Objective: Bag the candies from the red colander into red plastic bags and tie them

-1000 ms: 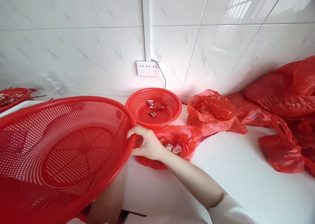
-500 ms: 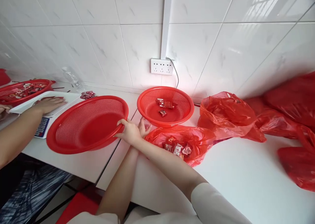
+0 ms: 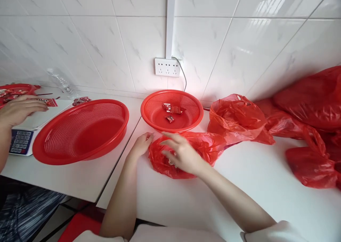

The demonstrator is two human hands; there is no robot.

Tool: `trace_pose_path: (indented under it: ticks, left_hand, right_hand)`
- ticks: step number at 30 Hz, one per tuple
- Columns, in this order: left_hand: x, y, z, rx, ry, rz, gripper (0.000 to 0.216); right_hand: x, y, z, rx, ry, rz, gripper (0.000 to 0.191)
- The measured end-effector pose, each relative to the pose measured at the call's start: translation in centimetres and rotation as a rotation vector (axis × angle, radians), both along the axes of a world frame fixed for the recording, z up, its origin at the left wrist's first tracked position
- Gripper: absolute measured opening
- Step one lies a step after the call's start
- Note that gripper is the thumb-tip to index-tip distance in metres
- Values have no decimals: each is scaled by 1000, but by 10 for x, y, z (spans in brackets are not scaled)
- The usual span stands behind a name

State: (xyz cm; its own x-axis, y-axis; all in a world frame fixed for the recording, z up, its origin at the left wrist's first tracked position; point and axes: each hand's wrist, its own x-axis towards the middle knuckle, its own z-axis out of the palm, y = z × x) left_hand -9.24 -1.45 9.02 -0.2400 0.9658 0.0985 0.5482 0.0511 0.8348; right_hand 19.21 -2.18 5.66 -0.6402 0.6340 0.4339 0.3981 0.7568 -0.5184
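Note:
An open red plastic bag (image 3: 210, 142) lies on the white table, with small wrapped packets (image 3: 172, 161) partly visible inside. My left hand (image 3: 142, 145) is at the bag's left edge, its fingers closed on the thin plastic. Over the bag's mouth is my right hand (image 3: 183, 155), fingers spread and slightly blurred, nothing seen in it; it covers most of the packets. Just behind the bag stands a round red basket (image 3: 149, 117) holding a few wrapped packets (image 3: 176, 109). To my left sits a larger red basket (image 3: 80, 133) with nothing inside, apart from both hands.
At far left, another person's hand (image 3: 23, 109) is over a white scale (image 3: 29, 137), beside a red basket of packets (image 3: 16, 89). More red bags (image 3: 237, 119) sit at right. A power strip (image 3: 167, 67) is on the tiled wall. A seam divides the tables.
My right hand has let go of the large basket's rim and moved right, over the bag. The view has shifted slightly. The other person's hand has moved left on the scale.

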Motion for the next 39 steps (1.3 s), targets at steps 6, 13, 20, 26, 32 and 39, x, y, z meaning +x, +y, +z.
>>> trace_pose_path:
  ticks: [6,13,20,26,32,39]
  left_hand:
    - [69,-8,-52,-346,-123,-237,45]
    - [58,-27,-58,-384,-148,-215,50]
    - [77,-36,-85,-369,-344,-84,55]
    - [78,-35,-78,-235,-398,-127,47]
    - [64,-45,-47,-213,310,56,42]
    - [68,-75,-33,-276,345,-50,40]
  right_hand:
    - [121,19,-43,36,-357,-731,38]
    - [153,6,-63,131,-514,-713,24]
    - [147,16,-88,-29,-594,-638,58]
    - [155,25,-68,-119,-454,-532,33]
    - [184,19,-19,-51,-6,-485,19]
    - [175,3,4,-208,109,-449,17]
